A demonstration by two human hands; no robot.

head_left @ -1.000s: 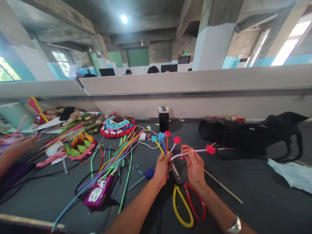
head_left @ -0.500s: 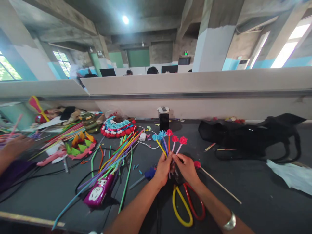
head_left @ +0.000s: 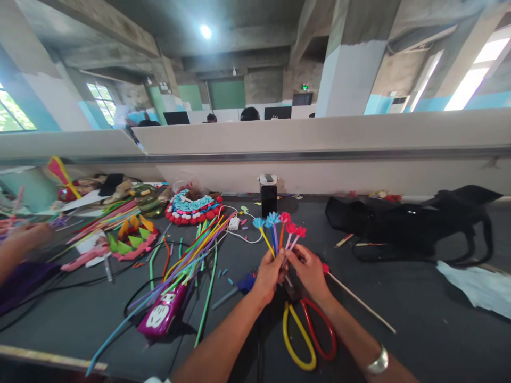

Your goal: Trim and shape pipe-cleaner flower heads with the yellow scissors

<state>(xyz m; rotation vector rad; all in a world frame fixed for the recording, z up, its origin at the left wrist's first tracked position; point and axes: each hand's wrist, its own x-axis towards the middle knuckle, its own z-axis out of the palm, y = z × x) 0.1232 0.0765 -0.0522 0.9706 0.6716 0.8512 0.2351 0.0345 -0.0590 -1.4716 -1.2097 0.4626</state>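
In the head view, my left hand [head_left: 267, 279] is closed round the stems of a small bunch of pipe cleaner flowers [head_left: 274, 236], with blue heads to the left and red-pink heads to the right. Close against it, my right hand [head_left: 309, 274] pinches the pink stems on the bunch's right side. My fingers hide the lower stems. Large scissors [head_left: 298, 340] with one yellow and one red handle lie beneath my hands, their blades partly covered. Beside my right wrist is a thin stick [head_left: 361, 302] with a red flower near its end.
Loose pipe cleaners [head_left: 195, 255] lie over a purple case [head_left: 163, 314] at left. A blue glue gun [head_left: 245, 283] lies by my left wrist. A phone [head_left: 269, 201] stands ahead, a black bag [head_left: 391, 223] right. Another person's hand [head_left: 27, 239] is at far left.
My right hand brought a pink-stemmed flower from the right into the bunch, and its fingers now meet my left hand. The red-pink heads have drawn closer together.
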